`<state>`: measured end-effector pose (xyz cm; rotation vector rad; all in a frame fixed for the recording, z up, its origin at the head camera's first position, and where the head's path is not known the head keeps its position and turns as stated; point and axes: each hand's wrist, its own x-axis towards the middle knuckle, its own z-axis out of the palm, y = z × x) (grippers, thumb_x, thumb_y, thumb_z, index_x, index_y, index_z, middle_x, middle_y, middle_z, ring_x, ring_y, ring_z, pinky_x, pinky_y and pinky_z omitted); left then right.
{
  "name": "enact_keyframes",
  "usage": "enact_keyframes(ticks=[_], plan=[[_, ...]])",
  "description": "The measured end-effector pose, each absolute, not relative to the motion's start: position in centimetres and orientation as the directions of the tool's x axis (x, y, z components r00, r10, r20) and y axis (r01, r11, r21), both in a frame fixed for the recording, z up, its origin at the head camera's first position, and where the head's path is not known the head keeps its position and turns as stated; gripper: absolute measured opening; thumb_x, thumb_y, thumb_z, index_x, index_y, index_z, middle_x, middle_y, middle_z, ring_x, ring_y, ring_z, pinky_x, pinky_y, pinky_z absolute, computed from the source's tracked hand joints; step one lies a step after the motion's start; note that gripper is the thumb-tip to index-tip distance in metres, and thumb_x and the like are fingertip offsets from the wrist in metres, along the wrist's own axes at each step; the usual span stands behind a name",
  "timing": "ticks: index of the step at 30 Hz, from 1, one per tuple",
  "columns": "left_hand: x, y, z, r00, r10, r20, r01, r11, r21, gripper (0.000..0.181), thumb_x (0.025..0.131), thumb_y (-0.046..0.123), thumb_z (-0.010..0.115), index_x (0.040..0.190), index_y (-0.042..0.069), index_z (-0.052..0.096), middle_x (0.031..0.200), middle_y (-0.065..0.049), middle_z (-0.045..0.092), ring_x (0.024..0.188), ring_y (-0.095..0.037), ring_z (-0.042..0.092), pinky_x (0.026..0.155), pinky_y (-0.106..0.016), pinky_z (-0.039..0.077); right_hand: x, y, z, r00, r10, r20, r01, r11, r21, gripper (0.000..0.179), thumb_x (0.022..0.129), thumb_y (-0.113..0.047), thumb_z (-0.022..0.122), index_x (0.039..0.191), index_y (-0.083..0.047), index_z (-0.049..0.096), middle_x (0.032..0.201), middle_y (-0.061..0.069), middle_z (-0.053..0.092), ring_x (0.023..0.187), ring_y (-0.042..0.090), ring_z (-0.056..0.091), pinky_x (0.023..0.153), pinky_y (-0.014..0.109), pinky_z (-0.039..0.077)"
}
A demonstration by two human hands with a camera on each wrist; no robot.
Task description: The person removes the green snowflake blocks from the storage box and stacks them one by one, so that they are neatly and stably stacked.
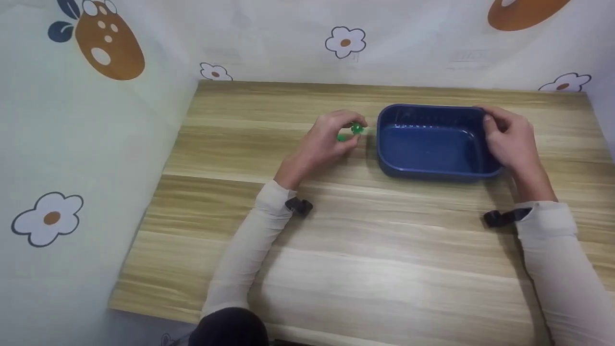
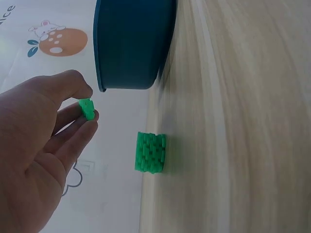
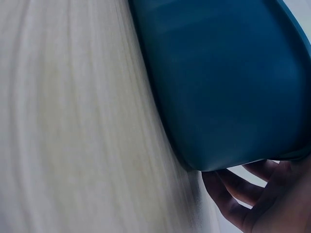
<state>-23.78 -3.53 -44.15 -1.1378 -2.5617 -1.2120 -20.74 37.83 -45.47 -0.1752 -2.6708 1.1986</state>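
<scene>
Between thumb and fingertips, my left hand [image 1: 326, 137] pinches a small green notched plastic piece [image 2: 87, 109], just left of the blue bin and about level with its rim. A short stack of green notched plastic pieces [image 2: 150, 152] stands on the table below that hand; the head view shows only a bit of it past the palm. The deep blue rectangular bin [image 1: 427, 149] has rounded corners and a bare floor. At its right end, my right hand [image 1: 514, 137] holds the rim, thumb on the inside and fingers over the outer wall.
Both hands work over a wood-grain table [image 1: 384, 269]. Behind it and along its left side hangs a pale sheet [image 1: 269, 43] printed with flowers and orange fruit shapes. Dark camera mounts [image 1: 300, 205] sit at the cuffs of both light sleeves.
</scene>
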Motion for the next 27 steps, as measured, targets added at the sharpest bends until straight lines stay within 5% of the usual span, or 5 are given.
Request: enact_keyframes(ticks=[4,22,27], plan=[[-23.9,-4.2,-44.3,-0.722,0.590,0.361,0.657,0.422,0.624,0.020,0.098,0.004,0.071,0.117,0.005,0.076,0.123,-0.008,0.078,0.115,-0.018,0.072,0.105,-0.031,0.058,-20.8,37.7,-45.5,-0.972,0.189,0.137,0.019,0.650,-0.760,0.036,0.110,-0.029,0.055,0.137,-0.021,0.077,0.104,-0.025,0.077,0.092,-0.007,0.058,0.086,0.013,0.040],[-23.8,-6.2,-45.3,-0.774,0.597,0.211,0.574,0.519,0.634,0.029,0.097,0.004,0.072,0.126,0.001,0.075,0.120,-0.010,0.080,0.107,-0.020,0.074,0.099,-0.037,0.061,-20.8,37.8,-45.4,-0.973,0.195,0.123,0.040,0.669,-0.742,0.037,0.110,-0.032,0.054,0.138,-0.023,0.076,0.126,-0.004,0.079,0.102,-0.011,0.058,0.094,0.013,0.040],[-24.0,-6.5,-45.4,-0.759,0.634,0.148,0.578,0.551,0.602,0.028,0.097,0.005,0.071,0.124,0.004,0.077,0.121,-0.008,0.079,0.106,-0.019,0.070,0.097,-0.036,0.059,-20.8,37.8,-45.4,-0.974,0.194,0.118,0.040,0.657,-0.753,0.036,0.110,-0.032,0.054,0.138,-0.023,0.077,0.118,-0.012,0.080,0.099,-0.008,0.058,0.091,0.013,0.040]])
